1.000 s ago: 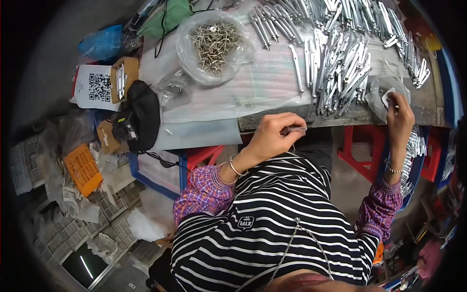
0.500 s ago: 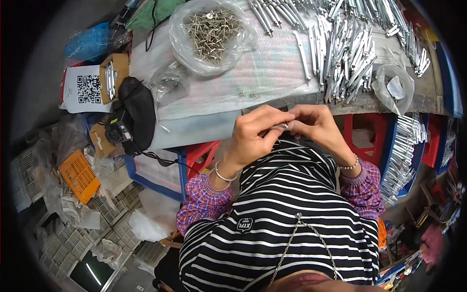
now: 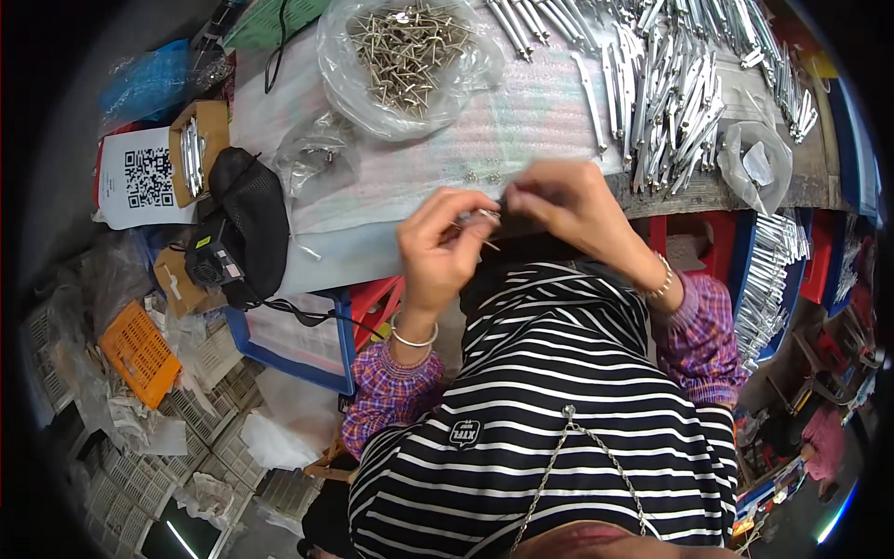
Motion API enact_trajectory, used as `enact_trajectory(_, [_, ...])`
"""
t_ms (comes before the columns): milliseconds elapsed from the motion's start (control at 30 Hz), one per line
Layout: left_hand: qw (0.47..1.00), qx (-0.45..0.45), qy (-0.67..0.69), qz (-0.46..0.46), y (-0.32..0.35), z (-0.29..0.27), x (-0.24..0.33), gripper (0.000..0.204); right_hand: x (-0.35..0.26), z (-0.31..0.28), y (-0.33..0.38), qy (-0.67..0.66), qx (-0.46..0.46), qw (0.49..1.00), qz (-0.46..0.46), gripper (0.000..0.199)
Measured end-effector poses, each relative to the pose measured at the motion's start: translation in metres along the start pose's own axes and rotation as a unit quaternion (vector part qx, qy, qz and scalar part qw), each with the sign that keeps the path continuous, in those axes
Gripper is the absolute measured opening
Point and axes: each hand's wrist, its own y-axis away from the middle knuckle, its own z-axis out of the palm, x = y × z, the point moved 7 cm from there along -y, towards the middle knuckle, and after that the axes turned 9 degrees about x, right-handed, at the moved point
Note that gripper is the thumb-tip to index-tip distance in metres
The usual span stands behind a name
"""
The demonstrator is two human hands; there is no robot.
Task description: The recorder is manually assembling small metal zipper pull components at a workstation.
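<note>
My left hand (image 3: 441, 244) is closed in a pinch on a small metal pin (image 3: 493, 246), whose thin end sticks out below the fingertips. The rest of the piece is hidden by my fingers. Just to its right is my right hand (image 3: 575, 203), smeared by motion, with its fingers curled near the table edge. Whether it has anything in it does not show. Beyond both hands, a few tiny metal parts (image 3: 482, 175) lie on the foam-covered tabletop (image 3: 531, 121). An open clear bag of metal T-shaped pins (image 3: 410, 58) stands at the far middle.
Many silvery metal strips (image 3: 675, 102) are piled at the far right. Beside them sits a small plastic bag (image 3: 756, 168). Blue bins (image 3: 771, 289) of strips stand low on the right. A black pouch (image 3: 244, 224) and a cardboard box (image 3: 200, 154) are on the left.
My hands have moved apart, the left one to the left with the metal piece, the right one slightly up and away. The pin's thin end now shows.
</note>
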Motion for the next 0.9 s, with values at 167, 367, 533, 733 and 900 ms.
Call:
enact_trajectory(167, [0.996,0.057,0.037,-0.057,-0.004,-0.023,-0.020,0.013,-0.020,0.032,-0.047,0.243,0.035,0.931,-0.269,0.015])
enact_trajectory(367, [0.995,0.064,0.033,-0.065,-0.003,-0.025,-0.030,0.013,-0.007,0.049,-0.047,0.351,0.002,0.886,-0.304,0.009])
enact_trajectory(533, [0.995,0.066,0.024,-0.075,-0.004,-0.026,-0.033,0.012,-0.014,0.056,-0.042,0.371,0.009,0.859,-0.352,0.007])
enact_trajectory(733, [0.994,0.068,0.023,-0.085,-0.003,-0.022,-0.036,0.013,-0.011,0.047,-0.041,0.348,0.014,0.870,-0.349,0.006])
enact_trajectory(900, [0.993,0.068,0.025,-0.098,-0.002,-0.022,-0.042,0.012,-0.009,0.052,-0.041,0.381,-0.019,0.851,-0.360,0.007])
